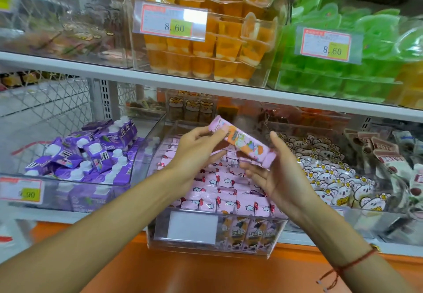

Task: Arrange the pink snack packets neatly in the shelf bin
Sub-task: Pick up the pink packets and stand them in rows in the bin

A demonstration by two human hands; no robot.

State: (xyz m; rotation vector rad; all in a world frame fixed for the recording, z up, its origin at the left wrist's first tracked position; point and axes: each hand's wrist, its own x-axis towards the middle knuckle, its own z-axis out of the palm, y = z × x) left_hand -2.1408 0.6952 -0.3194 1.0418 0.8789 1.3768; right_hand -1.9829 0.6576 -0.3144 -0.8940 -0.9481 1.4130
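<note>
A long pink snack packet (242, 141) with orange print is held tilted above the clear shelf bin (160, 235). My left hand (196, 153) pinches its upper left end between thumb and fingers. My right hand (274, 173) supports its lower right end, palm turned inward with the fingers spread. Below the hands, the bin holds several pink snack packets (222, 192) lying in rough rows, some askew. Several more packets stand upright behind the bin's front wall beside a blank white label (192, 227).
A bin of purple drink cartons (91, 155) stands to the left, and a bin of white bear-print packets (332, 178) to the right. The upper shelf (137, 75) carries orange jelly cups (206, 47) and green jelly packs (332, 41). An orange ledge (206, 274) runs below.
</note>
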